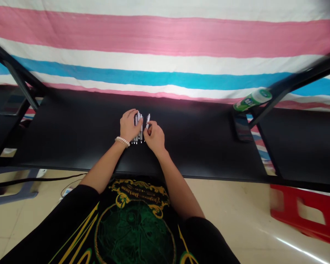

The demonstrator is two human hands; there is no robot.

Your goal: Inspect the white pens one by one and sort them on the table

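Several white pens (141,134) lie side by side on the black table (198,146), their tips toward me. My left hand (129,125), with a pale beaded bracelet at the wrist, is curled over this row, thumb and fingers around its sides. Just to the right, a single white pen (147,119) stands slightly apart from the row. My right hand (155,137) pinches it between thumb and fingers. The fingers partly hide the pens.
A green canister with a white lid (253,99) and a dark phone (242,126) sit at the table's right end. Black metal frame bars (23,86) rise at both sides. A striped sheet (165,73) hangs behind. Red (305,212) and grey plastic stools (13,198) stand below.
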